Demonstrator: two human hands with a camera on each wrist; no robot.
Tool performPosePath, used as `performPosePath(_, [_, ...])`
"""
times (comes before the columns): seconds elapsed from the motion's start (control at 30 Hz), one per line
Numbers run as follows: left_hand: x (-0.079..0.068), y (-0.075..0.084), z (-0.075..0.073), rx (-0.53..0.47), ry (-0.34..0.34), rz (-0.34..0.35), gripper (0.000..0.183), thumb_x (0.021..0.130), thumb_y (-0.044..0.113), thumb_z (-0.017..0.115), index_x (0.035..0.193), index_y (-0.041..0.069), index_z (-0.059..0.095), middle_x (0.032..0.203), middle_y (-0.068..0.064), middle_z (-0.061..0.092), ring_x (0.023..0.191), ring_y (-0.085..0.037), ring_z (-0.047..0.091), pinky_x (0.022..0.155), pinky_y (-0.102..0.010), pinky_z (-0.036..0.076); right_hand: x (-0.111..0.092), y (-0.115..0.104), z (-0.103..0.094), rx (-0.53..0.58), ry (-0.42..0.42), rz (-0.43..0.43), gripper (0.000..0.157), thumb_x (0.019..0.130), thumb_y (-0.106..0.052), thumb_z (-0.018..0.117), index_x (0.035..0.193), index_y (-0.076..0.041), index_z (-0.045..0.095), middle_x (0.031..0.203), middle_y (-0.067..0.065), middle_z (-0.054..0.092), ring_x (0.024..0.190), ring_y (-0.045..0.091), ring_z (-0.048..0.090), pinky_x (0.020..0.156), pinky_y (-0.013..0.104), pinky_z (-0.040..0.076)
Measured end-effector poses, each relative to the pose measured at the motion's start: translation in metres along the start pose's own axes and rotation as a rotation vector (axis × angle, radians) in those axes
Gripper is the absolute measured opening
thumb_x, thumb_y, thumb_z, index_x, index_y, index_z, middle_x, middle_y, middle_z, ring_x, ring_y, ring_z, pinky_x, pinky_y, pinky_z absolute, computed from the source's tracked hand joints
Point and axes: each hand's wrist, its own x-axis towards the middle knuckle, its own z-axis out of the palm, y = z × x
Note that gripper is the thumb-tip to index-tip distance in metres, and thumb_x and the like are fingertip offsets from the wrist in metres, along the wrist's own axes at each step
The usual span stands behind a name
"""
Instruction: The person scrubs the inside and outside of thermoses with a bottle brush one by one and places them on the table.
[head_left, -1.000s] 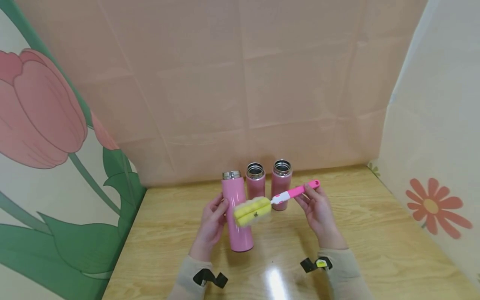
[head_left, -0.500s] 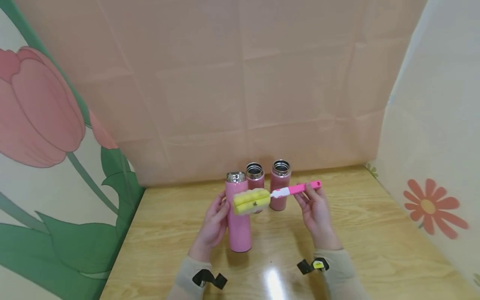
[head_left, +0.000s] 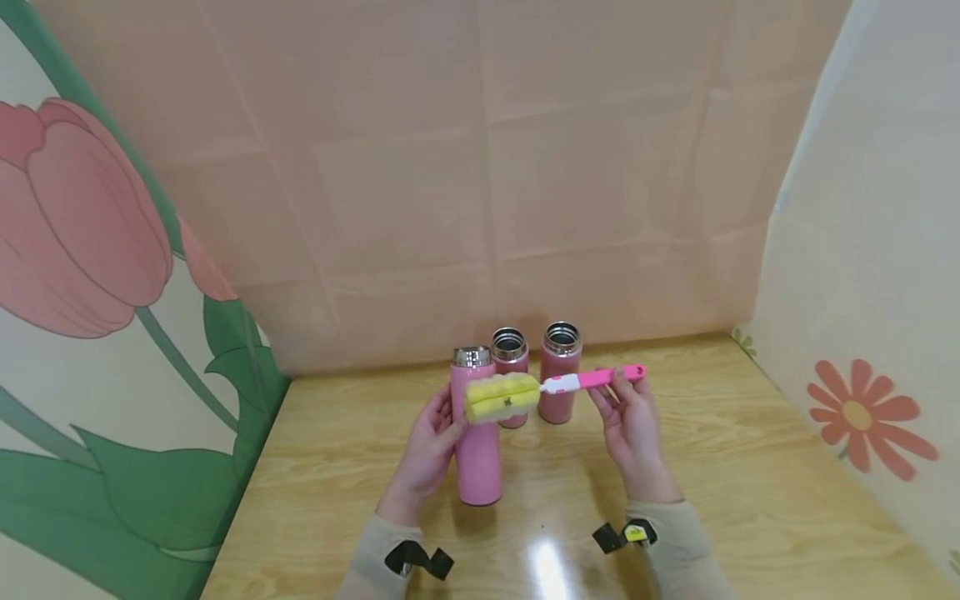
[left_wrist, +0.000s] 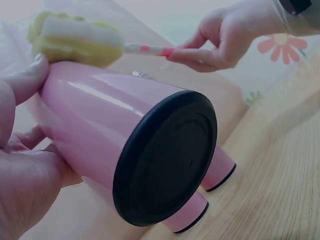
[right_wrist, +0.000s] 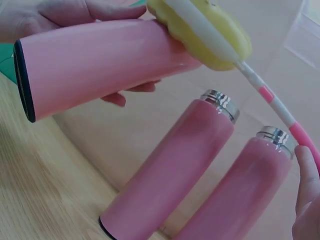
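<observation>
My left hand point(head_left: 426, 450) grips a pink vacuum flask point(head_left: 478, 471) round its side and holds it up off the table. The flask's metal neck points up and away, and its black base point(left_wrist: 167, 160) faces the left wrist camera. In my right hand point(head_left: 633, 425), thumb and fingers pinch the pink handle point(head_left: 611, 376) of a bottle brush. Its yellow-and-white sponge head point(head_left: 502, 398) lies across the upper side of the flask, close to my left thumb. In the right wrist view the sponge head point(right_wrist: 210, 35) overlaps the flask's upper end.
Two more pink flasks, a left one point(head_left: 512, 358) and a right one point(head_left: 560, 367), stand lidless on the wooden table point(head_left: 337, 467) behind the held flask. A pinkish backdrop point(head_left: 600, 208) hangs right behind them. Printed flower panels flank the table.
The sponge head has moved up along the held flask, and the brush lies more level. The flask has shifted slightly right at its top. Both hands keep their holds.
</observation>
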Motion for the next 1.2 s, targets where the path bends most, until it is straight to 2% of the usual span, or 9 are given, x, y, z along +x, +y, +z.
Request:
performPosePath(0.17, [0.002, 0.000, 0.001, 0.015, 0.016, 0.000, 0.076, 0.107, 0.009, 0.065, 0.167, -0.004, 0.021, 0.167, -0.025, 0.034, 0.152, -0.036, 0.038, 0.120, -0.036, 0.041, 0.000, -0.001, 0.003, 0.076, 0.036, 0.011, 0.006, 0.106, -0.009, 0.065, 0.110, -0.008, 0.060, 0.105, 0.010, 0.070, 0.098, 0.024, 0.075, 0.099, 0.034, 0.058])
performPosePath(0.33, [-0.001, -0.002, 0.001, 0.049, 0.014, 0.000, 0.073, 0.108, 0.009, 0.063, 0.166, -0.008, 0.021, 0.167, -0.028, 0.034, 0.150, -0.035, 0.041, 0.118, -0.034, 0.043, -0.003, 0.000, 0.005, 0.106, 0.077, 0.019, 0.008, 0.108, -0.010, 0.062, 0.115, -0.009, 0.059, 0.108, 0.010, 0.067, 0.099, 0.023, 0.073, 0.102, 0.033, 0.056])
performPosePath(0.53, [-0.001, -0.001, -0.002, 0.075, -0.019, 0.025, 0.066, 0.110, 0.011, 0.060, 0.166, -0.005, 0.027, 0.162, -0.026, 0.043, 0.142, -0.029, 0.052, 0.115, -0.037, 0.047, -0.004, 0.004, 0.005, 0.159, 0.044, -0.011, 0.012, 0.105, -0.008, 0.067, 0.114, -0.007, 0.060, 0.104, 0.010, 0.069, 0.096, 0.024, 0.074, 0.101, 0.035, 0.057])
performPosePath(0.7, [-0.002, -0.001, -0.003, 0.083, 0.002, 0.026, 0.063, 0.109, 0.008, 0.060, 0.164, -0.005, 0.032, 0.159, -0.025, 0.047, 0.137, -0.025, 0.057, 0.114, -0.037, 0.049, -0.004, 0.003, 0.005, 0.155, 0.005, -0.018, 0.006, 0.106, -0.008, 0.064, 0.110, -0.008, 0.059, 0.101, 0.009, 0.070, 0.093, 0.023, 0.075, 0.099, 0.035, 0.058])
performPosePath(1.0, [0.004, 0.001, -0.002, 0.136, -0.004, 0.013, 0.058, 0.109, 0.012, 0.063, 0.160, -0.006, 0.042, 0.148, -0.022, 0.058, 0.127, -0.023, 0.061, 0.108, -0.036, 0.052, -0.005, -0.006, 0.008, 0.186, 0.085, -0.040, 0.009, 0.106, -0.008, 0.065, 0.113, -0.008, 0.059, 0.106, 0.010, 0.069, 0.098, 0.024, 0.075, 0.098, 0.035, 0.058])
performPosePath(1.2, [0.003, 0.001, -0.002, 0.145, 0.014, -0.001, 0.055, 0.108, 0.013, 0.064, 0.158, -0.004, 0.046, 0.144, -0.020, 0.061, 0.126, -0.024, 0.062, 0.108, -0.037, 0.053, -0.007, -0.008, 0.008, 0.178, 0.063, -0.034, 0.005, 0.108, -0.008, 0.061, 0.112, -0.008, 0.058, 0.106, 0.010, 0.069, 0.096, 0.024, 0.075, 0.099, 0.035, 0.058])
